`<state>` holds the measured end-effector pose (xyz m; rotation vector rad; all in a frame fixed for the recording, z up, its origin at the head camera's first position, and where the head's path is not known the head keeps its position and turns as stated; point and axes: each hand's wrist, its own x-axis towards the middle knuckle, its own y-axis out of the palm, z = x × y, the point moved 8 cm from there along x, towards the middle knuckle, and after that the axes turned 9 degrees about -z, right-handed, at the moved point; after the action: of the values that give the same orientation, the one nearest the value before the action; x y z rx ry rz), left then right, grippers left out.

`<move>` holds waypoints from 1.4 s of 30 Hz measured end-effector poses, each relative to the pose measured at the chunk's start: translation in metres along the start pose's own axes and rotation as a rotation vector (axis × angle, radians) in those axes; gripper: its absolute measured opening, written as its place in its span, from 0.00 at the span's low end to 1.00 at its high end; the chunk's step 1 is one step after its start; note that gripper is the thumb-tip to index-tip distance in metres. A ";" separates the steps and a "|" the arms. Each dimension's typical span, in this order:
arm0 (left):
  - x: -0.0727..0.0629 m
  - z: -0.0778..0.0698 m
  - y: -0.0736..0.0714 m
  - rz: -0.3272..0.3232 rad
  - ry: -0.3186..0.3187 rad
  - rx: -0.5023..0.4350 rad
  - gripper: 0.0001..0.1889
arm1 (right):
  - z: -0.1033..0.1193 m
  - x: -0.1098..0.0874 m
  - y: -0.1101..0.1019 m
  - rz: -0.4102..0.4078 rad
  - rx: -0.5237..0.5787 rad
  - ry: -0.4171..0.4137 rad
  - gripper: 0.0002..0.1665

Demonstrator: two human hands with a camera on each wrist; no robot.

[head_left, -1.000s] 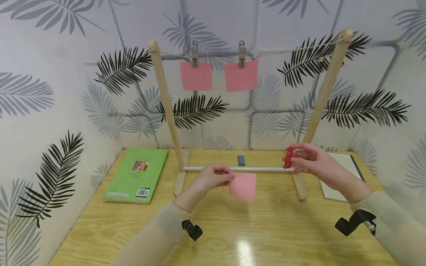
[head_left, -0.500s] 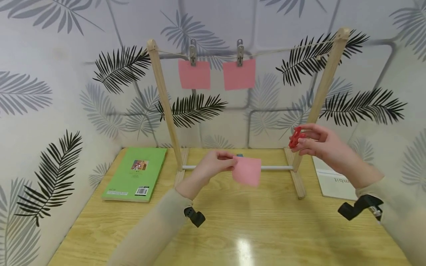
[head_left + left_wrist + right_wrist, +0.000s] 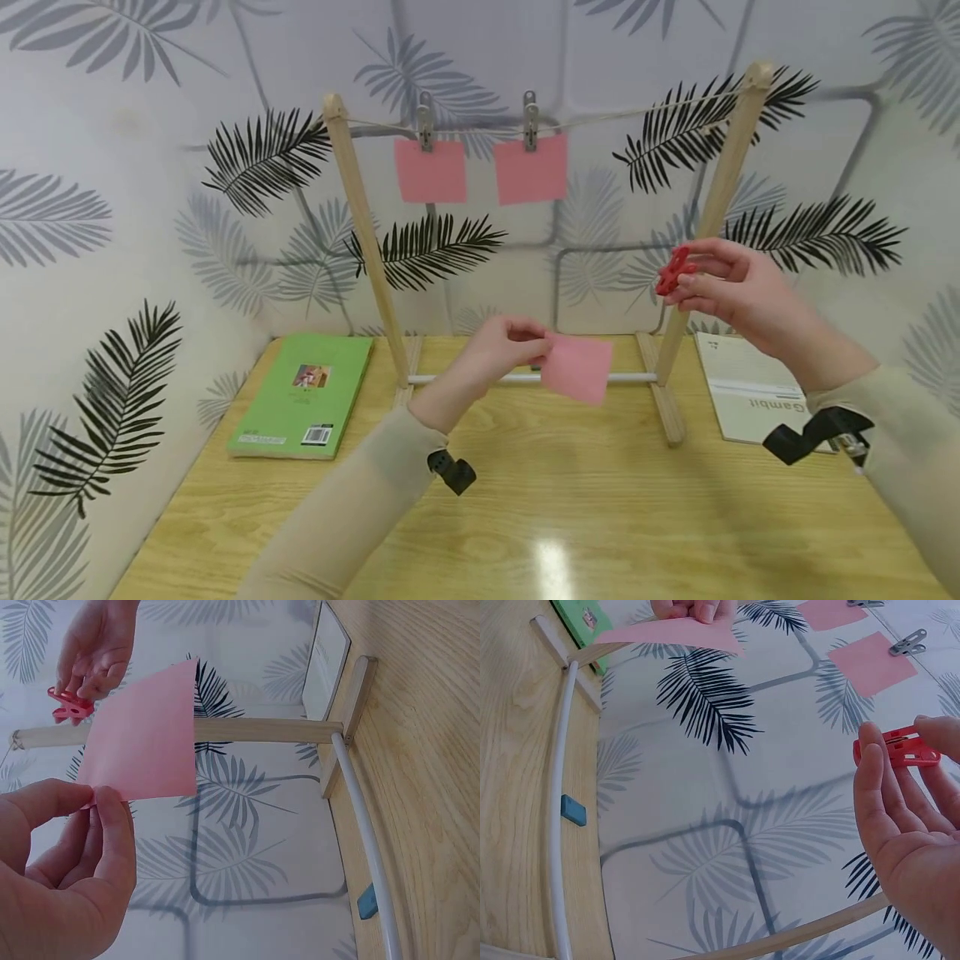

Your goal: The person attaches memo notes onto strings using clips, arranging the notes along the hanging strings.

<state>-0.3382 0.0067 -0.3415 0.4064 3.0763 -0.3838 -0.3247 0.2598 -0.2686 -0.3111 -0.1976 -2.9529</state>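
Observation:
My left hand pinches a pink square of paper by its upper left corner, holding it in the air in front of the white bar. Thumb and fingertips meet on that corner in the left wrist view, and the sheet stands out flat from them. Up at the right post, my right hand grips a red plastic clothespin. Seen from the right wrist, the clothespin lies between the thumb and the fingers. Two more pink papers hang from the string by grey clips.
A wooden frame with a left post and right post carries the string. A white bar joins its feet. A green book lies left, a pale notebook right. A small blue block sits behind the bar.
Both hands have risen: the left, with the pink paper, moved up and slightly right; the right lifted the red clothespin from bar height up along the right post.

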 end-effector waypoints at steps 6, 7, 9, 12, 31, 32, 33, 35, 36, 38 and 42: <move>-0.002 -0.013 -0.003 -0.008 0.027 0.018 0.15 | 0.020 0.004 0.007 0.011 0.027 -0.041 0.17; -0.001 -0.015 -0.003 -0.009 0.031 0.014 0.15 | 0.024 0.005 0.007 0.009 0.038 -0.047 0.17; -0.001 -0.019 -0.002 -0.011 0.038 0.004 0.15 | 0.031 0.006 0.008 0.002 0.049 -0.057 0.17; 0.001 -0.024 -0.001 -0.020 0.043 -0.040 0.14 | 0.042 0.009 0.007 -0.026 0.034 -0.058 0.17; 0.012 -0.064 0.002 -0.125 0.141 -0.112 0.13 | 0.099 0.032 0.011 -0.099 -0.056 -0.149 0.25; 0.012 -0.065 0.003 -0.131 0.139 -0.124 0.14 | 0.102 0.034 0.012 -0.106 -0.051 -0.155 0.25; 0.012 -0.067 0.003 -0.138 0.136 -0.135 0.14 | 0.105 0.035 0.012 -0.113 -0.049 -0.159 0.26; 0.013 -0.070 0.004 -0.149 0.135 -0.173 0.14 | 0.109 0.037 0.012 -0.135 -0.055 -0.167 0.27; 0.014 -0.071 0.004 -0.155 0.136 -0.193 0.15 | 0.111 0.038 0.012 -0.145 -0.055 -0.172 0.28; 0.014 -0.074 0.004 -0.162 0.139 -0.230 0.15 | 0.116 0.040 0.012 -0.160 -0.067 -0.187 0.29; 0.014 -0.079 0.005 -0.168 0.151 -0.266 0.15 | 0.123 0.044 0.013 -0.178 -0.074 -0.205 0.29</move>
<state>-0.3489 0.0342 -0.2662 0.1765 3.2556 0.0598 -0.3410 0.2590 -0.1385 -0.6397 -0.1487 -3.1054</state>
